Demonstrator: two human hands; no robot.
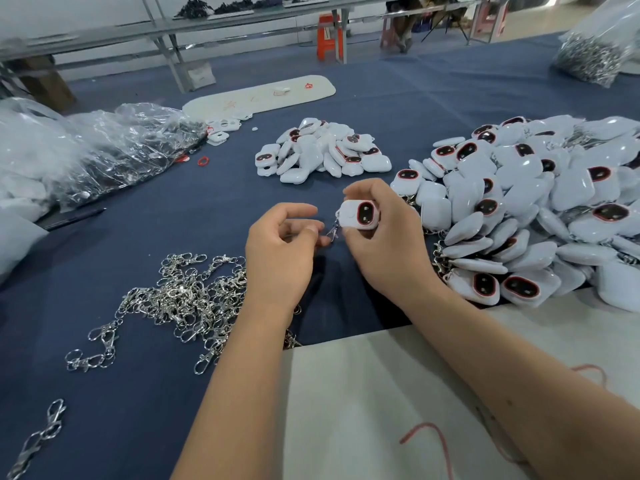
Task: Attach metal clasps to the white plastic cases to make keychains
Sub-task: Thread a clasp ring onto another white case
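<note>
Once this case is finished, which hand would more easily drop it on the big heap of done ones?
The right hand, probably. It already grips the white case, and the big pile with clasps on lies just to its right. The left hand only pinches the clasp.

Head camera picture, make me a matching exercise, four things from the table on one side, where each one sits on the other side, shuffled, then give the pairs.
Things:
1. loose metal clasps
2. small pile of white cases
3. bag of metal parts
4. white case

Places:
A. far right corner of the table
B. held in the right hand
C. near left, beside the left hand
D. middle of the blue cloth, beyond both hands

Pairs: 1-C, 2-D, 3-A, 4-B
</note>
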